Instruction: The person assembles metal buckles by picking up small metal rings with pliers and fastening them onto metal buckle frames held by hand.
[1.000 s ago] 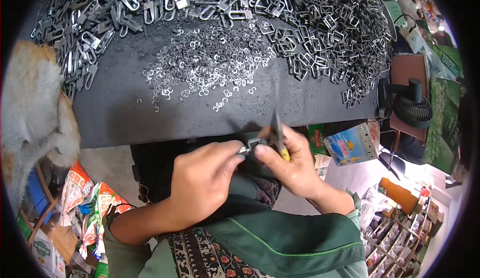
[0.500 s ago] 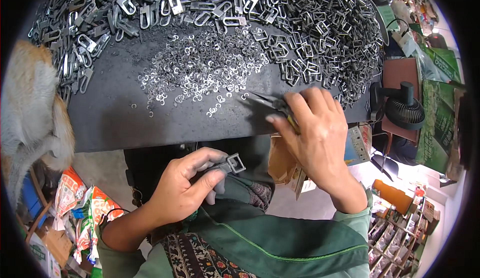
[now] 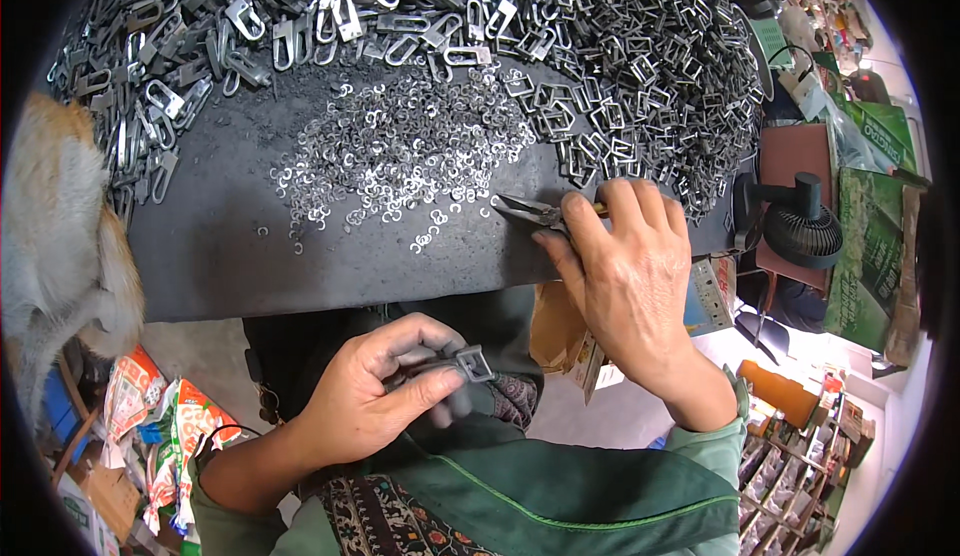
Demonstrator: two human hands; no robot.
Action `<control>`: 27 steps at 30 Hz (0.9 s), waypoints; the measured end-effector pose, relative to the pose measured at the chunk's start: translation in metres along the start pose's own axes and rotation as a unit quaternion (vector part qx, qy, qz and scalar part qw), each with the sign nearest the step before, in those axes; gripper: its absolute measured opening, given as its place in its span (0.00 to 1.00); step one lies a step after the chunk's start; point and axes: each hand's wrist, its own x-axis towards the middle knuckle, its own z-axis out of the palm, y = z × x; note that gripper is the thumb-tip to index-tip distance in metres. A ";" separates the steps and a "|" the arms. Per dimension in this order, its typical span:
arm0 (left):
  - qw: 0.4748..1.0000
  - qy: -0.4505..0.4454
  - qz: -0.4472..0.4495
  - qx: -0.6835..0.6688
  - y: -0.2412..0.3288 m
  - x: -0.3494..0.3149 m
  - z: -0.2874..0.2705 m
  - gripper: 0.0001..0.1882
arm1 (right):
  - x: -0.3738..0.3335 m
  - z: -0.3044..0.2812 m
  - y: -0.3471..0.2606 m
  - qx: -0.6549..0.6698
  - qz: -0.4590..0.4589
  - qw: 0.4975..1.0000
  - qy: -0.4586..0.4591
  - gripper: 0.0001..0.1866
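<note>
In my left hand [image 3: 385,386], held over my lap in front of the table edge, is a dark metal buckle-like piece [image 3: 474,363]; its square frame sticks out past thumb and fingers, and the rest is hidden by them. My right hand [image 3: 635,266] is closed round a pair of pliers [image 3: 530,212] with yellow on the handle. The plier tips lie at the tabletop, beside a small C-shaped metal ring [image 3: 495,202]. I cannot tell whether the jaws touch that ring. Many more such rings [image 3: 400,146] are spread in a loose heap beyond.
Looped metal pieces [image 3: 250,21] pile up along the far side of the dark table [image 3: 230,266]. Rectangular metal frames [image 3: 650,66] are heaped at the far right. A furry animal [image 3: 65,226] is at the left edge. A small black fan [image 3: 805,226] stands right.
The plier tips have come down beside the C-shaped ring at the heap's near edge. My left hand, still holding the buckle-like piece, has shifted slightly down and its fingers have loosened a little.
</note>
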 end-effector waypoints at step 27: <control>0.998 0.036 0.039 -0.036 0.007 0.000 -0.013 0.09 | 0.014 -0.022 0.005 0.211 -0.283 0.936 -0.005 0.18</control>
